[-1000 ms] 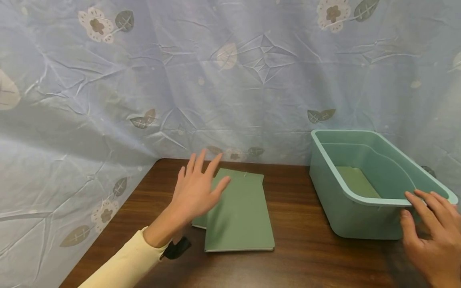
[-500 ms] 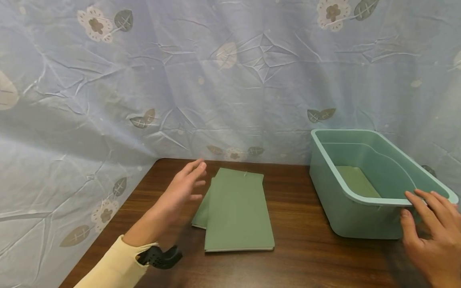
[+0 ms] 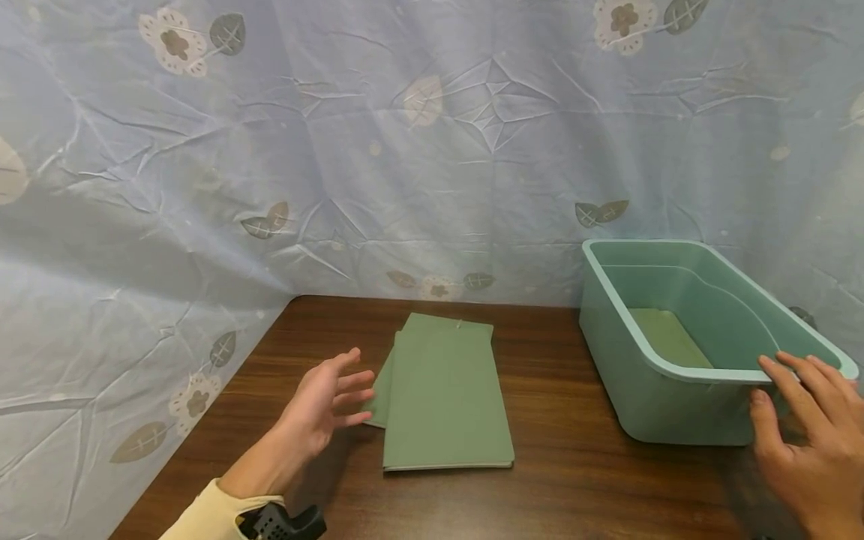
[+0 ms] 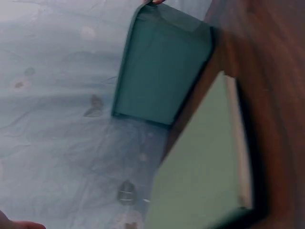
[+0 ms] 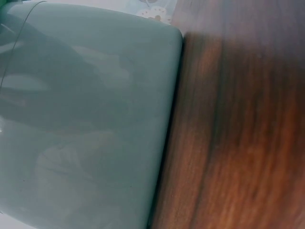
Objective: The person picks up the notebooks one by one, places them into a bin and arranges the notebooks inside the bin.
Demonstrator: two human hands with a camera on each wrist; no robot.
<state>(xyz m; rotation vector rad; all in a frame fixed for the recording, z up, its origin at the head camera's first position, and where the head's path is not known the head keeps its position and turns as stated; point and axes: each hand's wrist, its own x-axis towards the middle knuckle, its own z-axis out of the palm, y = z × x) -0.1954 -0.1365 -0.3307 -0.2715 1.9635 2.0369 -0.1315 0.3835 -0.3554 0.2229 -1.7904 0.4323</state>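
Observation:
My left hand (image 3: 322,403), fingers spread and holding nothing, hovers at the left side of two stacked green notebooks. The upper notebook (image 3: 445,401) lies nearly straight, its pale page edge showing in the left wrist view. Beneath it the lower notebook (image 3: 381,397) sits askew, poking out at the left and back. At the right, my right hand (image 3: 813,431) rests with its fingertips over the near rim of a green plastic bin (image 3: 607,360), thumb outside the wall. Inside the bin lies a flat green notebook-like piece (image 3: 668,337).
The dark brown wooden table (image 3: 560,487) carries everything. A pale floral cloth (image 3: 378,150) hangs behind it and along its left side. A black wrist device (image 3: 280,521) sits at my left cuff.
My left hand has drawn back from over the notebooks toward the left and nearer to me, its palm turning sideways. The right hand, bin and notebooks keep their places.

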